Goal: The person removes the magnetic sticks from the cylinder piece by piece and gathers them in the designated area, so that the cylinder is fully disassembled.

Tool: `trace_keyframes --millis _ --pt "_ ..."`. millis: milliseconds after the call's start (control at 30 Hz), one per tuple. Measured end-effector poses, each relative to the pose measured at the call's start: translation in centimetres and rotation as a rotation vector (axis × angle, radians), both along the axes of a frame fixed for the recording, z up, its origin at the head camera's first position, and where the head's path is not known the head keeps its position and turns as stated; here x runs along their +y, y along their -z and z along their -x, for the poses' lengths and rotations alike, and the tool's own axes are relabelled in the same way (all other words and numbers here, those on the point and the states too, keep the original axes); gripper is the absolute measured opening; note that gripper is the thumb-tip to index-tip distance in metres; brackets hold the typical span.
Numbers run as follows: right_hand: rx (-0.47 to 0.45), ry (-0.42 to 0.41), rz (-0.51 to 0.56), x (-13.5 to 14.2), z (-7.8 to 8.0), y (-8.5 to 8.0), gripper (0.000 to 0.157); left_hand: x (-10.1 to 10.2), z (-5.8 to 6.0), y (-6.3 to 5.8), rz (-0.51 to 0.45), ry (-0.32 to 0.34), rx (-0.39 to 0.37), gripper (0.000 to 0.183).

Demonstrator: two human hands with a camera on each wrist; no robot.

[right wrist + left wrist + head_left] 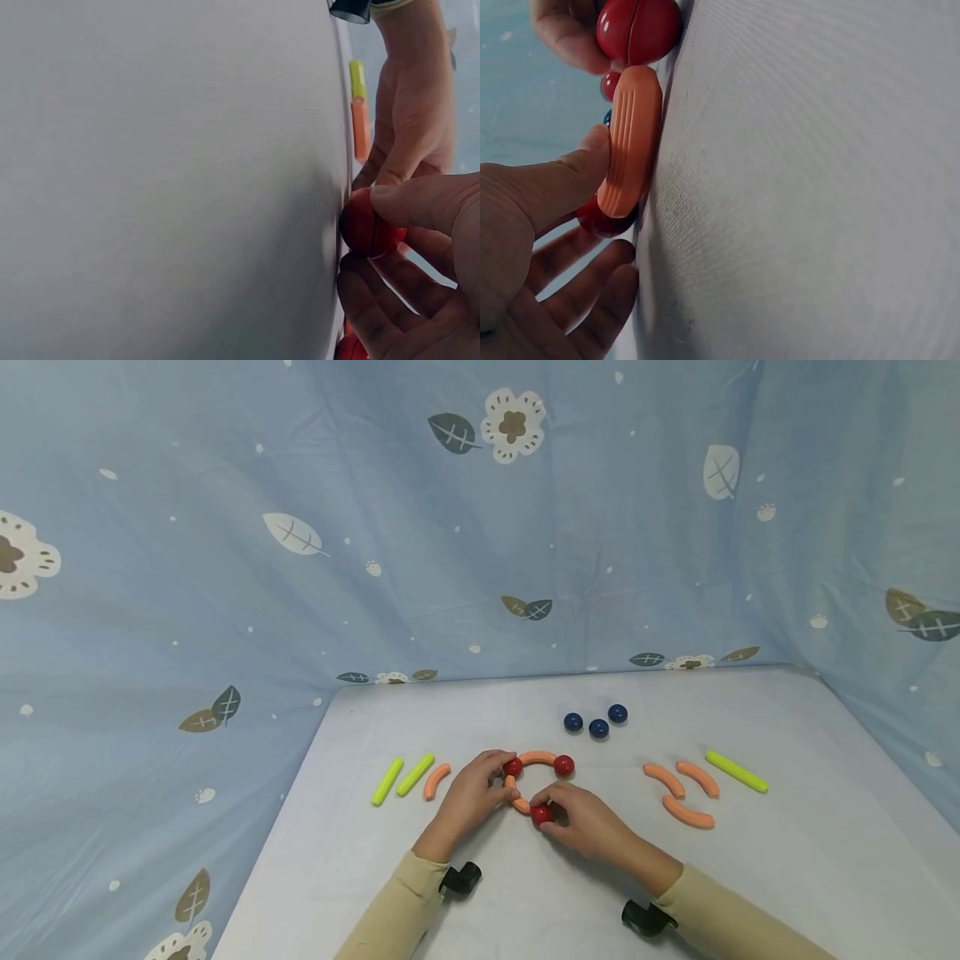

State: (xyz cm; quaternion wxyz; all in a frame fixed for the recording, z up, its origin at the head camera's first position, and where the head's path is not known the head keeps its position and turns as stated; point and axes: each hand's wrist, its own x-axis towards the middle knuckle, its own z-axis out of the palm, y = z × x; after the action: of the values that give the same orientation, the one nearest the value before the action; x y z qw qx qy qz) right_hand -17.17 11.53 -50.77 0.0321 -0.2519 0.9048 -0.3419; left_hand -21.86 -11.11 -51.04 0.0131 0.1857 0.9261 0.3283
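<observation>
My left hand reaches to the left side of a part-ring of curved orange rods and red balls. Its thumb rests on the lower-left curved orange rod, and its fingers are at the red ball on that rod's far end. With thumb and fingers, my right hand pinches another red ball at the rod's near end. A second curved orange rod runs along the top to a third red ball. The ring's right side has a gap.
Behind the ring are several dark blue balls. To the left lie two yellow-green sticks and a curved orange rod. At right are more curved orange rods and one yellow-green stick. A patterned blue curtain surrounds the white table.
</observation>
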Motion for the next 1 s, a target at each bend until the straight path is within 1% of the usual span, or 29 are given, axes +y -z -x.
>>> trace_keyframes --millis 167,267,367,467,667,833,1000 --pt "0.003 0.018 -0.004 1.0 -0.6 -0.1 0.027 0.1 -0.1 0.0 -0.007 -0.001 -0.005 0.060" --pt "-0.008 0.072 -0.011 2.2 -0.6 -0.1 0.028 0.1 -0.1 0.0 -0.013 0.011 -0.002 0.060" --pt "-0.022 0.133 -0.030 3.6 -0.2 0.1 0.030 0.1 -0.2 0.0 -0.016 0.016 -0.001 0.059" --pt "-0.034 0.185 -0.050 5.1 0.5 0.2 0.032 0.1 -0.2 0.1 -0.017 0.011 -0.001 0.058" --pt "-0.013 0.257 -0.044 7.1 2.5 0.1 0.036 0.0 -0.3 0.1 -0.013 0.003 0.002 0.058" --pt "0.006 0.304 -0.041 7.5 4.2 -0.2 0.037 0.0 -0.3 0.1 -0.021 -0.011 -0.020 0.059" --pt "0.041 0.311 -0.041 7.2 5.6 -0.5 0.037 0.0 -0.2 0.1 -0.016 -0.008 -0.006 0.059"
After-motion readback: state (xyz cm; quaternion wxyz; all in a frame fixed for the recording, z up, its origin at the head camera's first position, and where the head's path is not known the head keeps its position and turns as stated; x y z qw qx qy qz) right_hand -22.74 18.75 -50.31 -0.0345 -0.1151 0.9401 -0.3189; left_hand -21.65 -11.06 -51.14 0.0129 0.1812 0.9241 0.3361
